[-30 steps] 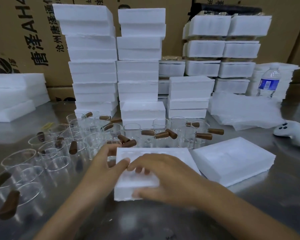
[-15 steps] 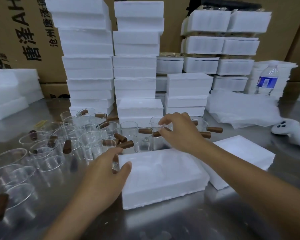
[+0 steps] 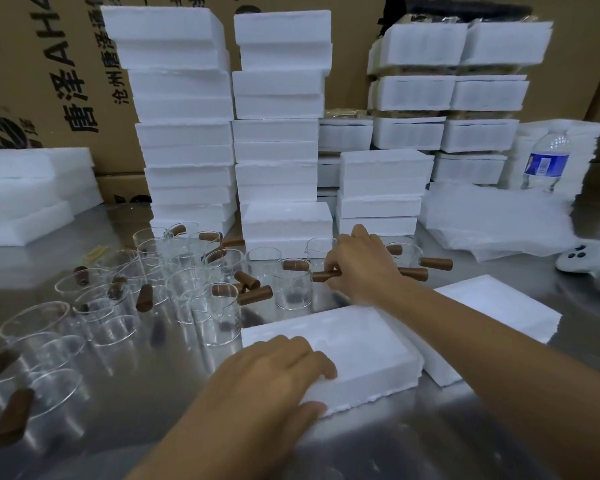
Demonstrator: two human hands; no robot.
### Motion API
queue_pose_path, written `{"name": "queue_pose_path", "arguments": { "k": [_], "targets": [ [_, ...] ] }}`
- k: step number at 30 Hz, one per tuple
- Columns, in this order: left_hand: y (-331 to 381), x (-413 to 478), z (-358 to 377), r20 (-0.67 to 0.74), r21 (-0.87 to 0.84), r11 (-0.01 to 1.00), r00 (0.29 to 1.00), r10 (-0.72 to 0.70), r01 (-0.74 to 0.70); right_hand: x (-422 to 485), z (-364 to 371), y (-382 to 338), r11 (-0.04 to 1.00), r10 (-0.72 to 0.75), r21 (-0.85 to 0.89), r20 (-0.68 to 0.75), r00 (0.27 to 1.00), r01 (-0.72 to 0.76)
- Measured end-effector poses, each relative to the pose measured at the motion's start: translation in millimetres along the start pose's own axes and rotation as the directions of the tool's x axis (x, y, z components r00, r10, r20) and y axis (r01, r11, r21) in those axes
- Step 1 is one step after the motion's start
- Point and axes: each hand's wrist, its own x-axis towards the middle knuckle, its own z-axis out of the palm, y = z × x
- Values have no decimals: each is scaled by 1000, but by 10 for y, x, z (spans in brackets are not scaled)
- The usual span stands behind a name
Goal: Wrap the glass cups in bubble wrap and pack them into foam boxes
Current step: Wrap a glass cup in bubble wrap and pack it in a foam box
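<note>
A white foam box (image 3: 357, 344) lies on the steel table in front of me. My left hand (image 3: 274, 372) grips its near left corner, fingers on top and thumb on the side. Behind the box, my right hand (image 3: 357, 268) holds a glass cup by its brown wooden handle (image 3: 323, 276); the cup itself is mostly hidden under the hand. Several more clear glass cups (image 3: 174, 282) with brown handles stand across the left and middle of the table. A pile of white wrap sheets (image 3: 499, 220) lies at the right.
A second foam piece (image 3: 499, 310) lies to the right of the box. Tall stacks of foam boxes (image 3: 187, 133) rise behind the cups, before cardboard cartons. A water bottle (image 3: 546, 161) and a white controller (image 3: 589, 265) sit far right. More foam (image 3: 32, 195) lies at the left.
My right hand left the foam box, reached back over the cups and closed on a cup's handle. My left hand shifted from the box's far left corner to its near left corner.
</note>
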Motion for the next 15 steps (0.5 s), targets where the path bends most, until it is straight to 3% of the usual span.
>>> {"name": "queue_pose_path", "arguments": {
  "k": [5, 7, 9, 12, 15],
  "targets": [
    [-59, 15, 47, -73, 11, 1000, 997, -7, 8, -139, -132, 141, 993, -15, 115, -169, 986, 35],
    [-82, 38, 53, -133, -107, 988, 983, -126, 112, -247, -212, 222, 970, 43, 244, -262, 964, 23],
    [-56, 112, 43, -251, -337, 913, 913, -322, 230, -358, -326, 290, 897, 144, 441, -306, 941, 6],
    [-8, 359, -19, -274, -740, 640, 778, -566, 206, -520, -531, 393, 719, 203, 693, -279, 939, 51],
    [31, 697, -70, -123, -951, 300, 793, -596, 78, -647, -708, 497, 604, 177, 793, -221, 959, 72]
  ]
}}
